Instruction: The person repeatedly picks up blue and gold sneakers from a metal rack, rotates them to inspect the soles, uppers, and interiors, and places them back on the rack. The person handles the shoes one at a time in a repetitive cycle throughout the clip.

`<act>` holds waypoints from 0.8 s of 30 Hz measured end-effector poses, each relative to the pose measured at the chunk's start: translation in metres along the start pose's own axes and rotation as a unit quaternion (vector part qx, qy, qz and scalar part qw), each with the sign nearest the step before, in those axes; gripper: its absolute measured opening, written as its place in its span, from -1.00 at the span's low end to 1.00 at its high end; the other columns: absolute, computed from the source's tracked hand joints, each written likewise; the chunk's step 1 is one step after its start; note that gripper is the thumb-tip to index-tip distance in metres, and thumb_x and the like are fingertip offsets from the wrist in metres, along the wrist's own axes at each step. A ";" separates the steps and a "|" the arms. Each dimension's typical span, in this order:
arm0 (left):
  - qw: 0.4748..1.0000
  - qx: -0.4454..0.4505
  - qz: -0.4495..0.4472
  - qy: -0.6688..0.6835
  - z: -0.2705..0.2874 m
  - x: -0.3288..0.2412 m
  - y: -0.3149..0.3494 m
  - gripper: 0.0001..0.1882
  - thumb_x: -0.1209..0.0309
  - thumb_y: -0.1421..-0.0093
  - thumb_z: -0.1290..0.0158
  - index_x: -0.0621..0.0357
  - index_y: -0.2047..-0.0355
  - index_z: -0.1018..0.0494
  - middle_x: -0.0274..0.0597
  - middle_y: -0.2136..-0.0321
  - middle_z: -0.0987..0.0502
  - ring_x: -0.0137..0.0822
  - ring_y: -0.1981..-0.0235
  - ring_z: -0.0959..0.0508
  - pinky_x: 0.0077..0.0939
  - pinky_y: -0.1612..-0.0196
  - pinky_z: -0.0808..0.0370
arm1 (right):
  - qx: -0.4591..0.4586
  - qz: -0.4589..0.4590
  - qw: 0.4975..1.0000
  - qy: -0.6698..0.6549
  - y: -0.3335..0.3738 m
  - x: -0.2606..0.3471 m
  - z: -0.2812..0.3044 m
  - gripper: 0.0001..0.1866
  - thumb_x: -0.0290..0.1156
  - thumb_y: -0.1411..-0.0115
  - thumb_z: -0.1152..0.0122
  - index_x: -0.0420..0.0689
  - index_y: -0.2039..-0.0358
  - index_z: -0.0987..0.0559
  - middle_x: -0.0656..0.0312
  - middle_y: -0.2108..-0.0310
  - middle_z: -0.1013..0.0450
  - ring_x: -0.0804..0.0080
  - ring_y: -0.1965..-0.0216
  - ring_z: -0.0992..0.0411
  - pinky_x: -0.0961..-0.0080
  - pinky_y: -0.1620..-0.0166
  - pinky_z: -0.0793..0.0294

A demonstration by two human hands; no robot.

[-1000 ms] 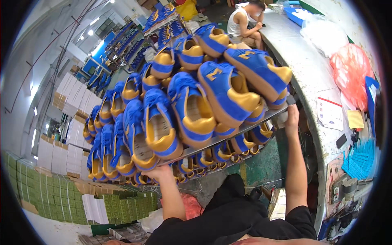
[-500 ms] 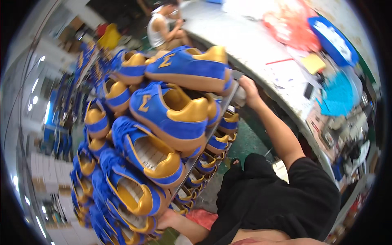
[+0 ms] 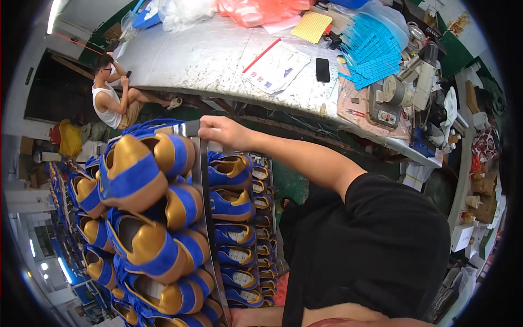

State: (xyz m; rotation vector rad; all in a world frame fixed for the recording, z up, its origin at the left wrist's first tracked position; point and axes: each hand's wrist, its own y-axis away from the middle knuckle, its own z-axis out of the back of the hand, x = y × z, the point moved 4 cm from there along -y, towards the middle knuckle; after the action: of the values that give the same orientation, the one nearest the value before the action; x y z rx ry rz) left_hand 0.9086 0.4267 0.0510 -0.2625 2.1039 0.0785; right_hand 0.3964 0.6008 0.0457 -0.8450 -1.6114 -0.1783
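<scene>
A metal rack (image 3: 202, 185) full of blue shoes with gold heels and tan soles stands in front of me on the left. My right hand (image 3: 224, 133) is closed round its far top corner, by a dark end cap. At the lower edge of the picture my left hand (image 3: 246, 317) rests at the near end of the same frame edge; its fingers are mostly hidden. Several shoes (image 3: 143, 240) are heaped on the top tier, heels toward me. Rows of similar shoes (image 3: 237, 240) show on lower tiers to the right of the frame edge.
A long worktable (image 3: 190, 60) spans the far side, bearing papers (image 3: 278, 68), a black phone (image 3: 322, 70), turquoise pieces (image 3: 373, 52) and a machine (image 3: 389, 103). A seated person (image 3: 109, 98) in a white top is at its left end. Green floor (image 3: 291, 180) shows between rack and table.
My view has swung right, so the rack sits further left and more of the worktable shows. Both hands stay at the rack, its frame edge now standing nearly straight up in view.
</scene>
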 end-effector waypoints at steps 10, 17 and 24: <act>0.996 -0.050 -0.056 -0.038 -0.036 -0.002 0.067 -0.34 -0.16 -0.31 0.24 0.13 -0.15 -0.31 -0.11 -0.16 -0.36 -0.09 -0.11 -0.41 -0.13 -0.22 -0.31 | 0.046 -0.004 0.996 0.076 0.013 0.043 0.079 -0.50 0.03 -0.28 -0.11 -0.23 0.16 -0.44 -0.03 0.27 -0.54 0.14 0.21 -0.52 0.34 0.16 -0.46; 0.994 -0.081 -0.068 -0.003 -0.015 -0.020 0.094 -0.34 -0.15 -0.32 0.26 0.13 -0.15 -0.30 -0.10 -0.16 -0.36 -0.09 -0.10 -0.41 -0.11 -0.20 -0.32 | 0.029 0.000 0.996 0.084 0.009 0.039 0.111 -0.59 -0.04 -0.31 -0.09 -0.17 0.14 -0.43 0.24 0.33 -0.44 0.51 0.24 -0.37 0.50 0.13 -0.39; 0.943 -0.244 -0.198 0.111 -0.001 -0.037 0.189 -0.34 -0.15 -0.32 0.27 0.13 -0.15 -0.29 -0.09 -0.15 -0.35 -0.08 -0.09 -0.41 -0.10 -0.19 -0.34 | 0.074 -0.017 0.995 0.061 -0.002 0.026 0.101 -0.53 -0.01 -0.39 0.10 -0.22 0.09 -0.45 0.30 0.23 -0.41 0.55 0.17 -0.31 0.52 0.02 -0.31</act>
State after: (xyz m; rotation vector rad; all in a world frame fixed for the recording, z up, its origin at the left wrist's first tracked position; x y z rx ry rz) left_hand 0.8849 0.6161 0.0733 -1.0296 2.1840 0.3458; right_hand 0.3148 0.6662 0.0460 -0.6805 -1.5051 -0.1308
